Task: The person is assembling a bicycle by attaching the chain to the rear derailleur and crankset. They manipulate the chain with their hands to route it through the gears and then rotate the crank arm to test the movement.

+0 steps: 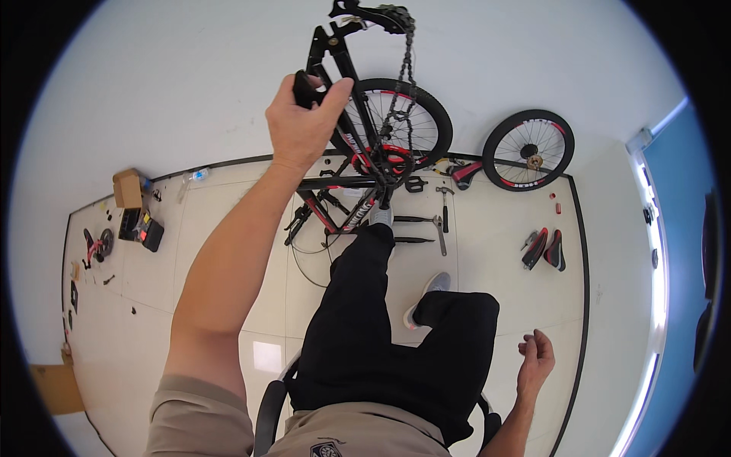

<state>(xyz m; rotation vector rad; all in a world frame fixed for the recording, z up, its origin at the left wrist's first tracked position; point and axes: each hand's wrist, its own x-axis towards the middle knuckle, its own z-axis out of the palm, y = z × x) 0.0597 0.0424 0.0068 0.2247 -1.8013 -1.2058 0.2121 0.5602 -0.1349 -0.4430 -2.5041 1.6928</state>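
Head view showed my left hand [303, 126] wrapped shut around a black tube of the bicycle frame [346, 152], which stood upended on the floor [487, 251] ahead of my chair, its chain [403, 84] hanging slack from the rear cogs [392, 17] above. My right hand [535, 358] hung loosely half-curled beside my knee, holding nothing. I judged the frame stiff and fairly heavy, top-heavy in that pose, best gripped on a bare tube as it was, away from the oily chain. One wheel [396, 126] sat in the frame; a loose wheel [529, 150] leaned against the wall. A hammer [445, 206] and two saddles [546, 249] lay nearby, a cardboard box [128, 188] far left. Pale glossy tiles met plain white walls.
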